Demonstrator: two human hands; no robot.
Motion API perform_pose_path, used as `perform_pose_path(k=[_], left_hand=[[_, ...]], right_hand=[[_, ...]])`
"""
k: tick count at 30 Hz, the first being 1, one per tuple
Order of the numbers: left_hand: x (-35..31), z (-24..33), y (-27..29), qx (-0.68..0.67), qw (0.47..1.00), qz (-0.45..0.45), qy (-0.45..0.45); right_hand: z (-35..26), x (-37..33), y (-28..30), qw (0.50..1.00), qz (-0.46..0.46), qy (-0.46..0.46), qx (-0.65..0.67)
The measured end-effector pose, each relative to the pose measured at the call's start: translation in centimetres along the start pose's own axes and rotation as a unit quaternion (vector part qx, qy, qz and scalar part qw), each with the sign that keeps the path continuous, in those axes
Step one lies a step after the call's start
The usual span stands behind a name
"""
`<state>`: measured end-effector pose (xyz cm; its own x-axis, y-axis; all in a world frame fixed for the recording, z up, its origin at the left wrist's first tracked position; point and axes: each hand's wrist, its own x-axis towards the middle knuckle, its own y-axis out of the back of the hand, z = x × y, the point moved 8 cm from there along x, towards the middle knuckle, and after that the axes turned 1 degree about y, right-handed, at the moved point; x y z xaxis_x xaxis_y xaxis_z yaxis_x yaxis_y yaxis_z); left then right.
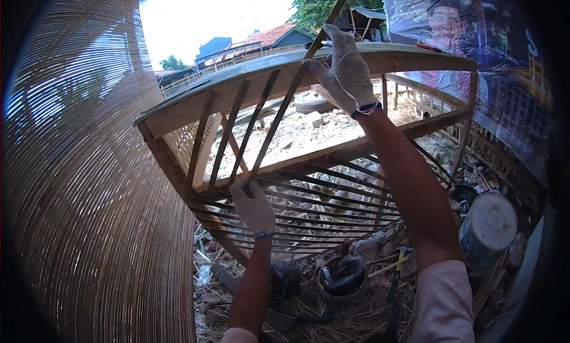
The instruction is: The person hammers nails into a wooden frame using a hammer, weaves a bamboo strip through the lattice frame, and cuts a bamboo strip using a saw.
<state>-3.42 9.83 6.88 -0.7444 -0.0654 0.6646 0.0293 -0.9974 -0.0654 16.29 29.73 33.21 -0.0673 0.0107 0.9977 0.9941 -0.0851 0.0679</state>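
Note:
A long, narrow wooden slat (278, 120) slants across the front of a wooden frame (405, 62), its upper end rising past the top beam. Gloved in pale fabric, my right hand (349, 76) grips this slat close to the top beam. My left hand (253, 207), also gloved, pinches the slat's lower end at the middle rail (332, 154). Left of it, several similar slats stand spaced apart between beam and rail. Below the rail, more slats (314, 207) run lengthwise as a rack. My fingertips are partly hidden behind the slat.
A woven bamboo screen (107, 183) closes off the left side. At the lower right stands a pail (488, 227), and a dark bucket (342, 278) sits below the frame. A hammer (396, 273) leans near it amid straw and rubble. A printed banner (504, 58) hangs at right.

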Motion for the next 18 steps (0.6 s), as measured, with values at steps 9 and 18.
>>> perform_pose_path(k=[9,18], left_hand=[[0.0,0.2,0.0,0.002,1.000,-0.006,-0.013],[0.0,-0.6,-0.4,-0.018,1.000,-0.020,0.012]], right_hand=[[0.0,-1.7,-2.8,0.964,-0.089,0.030,-0.251],[-2.2,-0.8,-1.8,0.958,-0.102,0.003,-0.270]])
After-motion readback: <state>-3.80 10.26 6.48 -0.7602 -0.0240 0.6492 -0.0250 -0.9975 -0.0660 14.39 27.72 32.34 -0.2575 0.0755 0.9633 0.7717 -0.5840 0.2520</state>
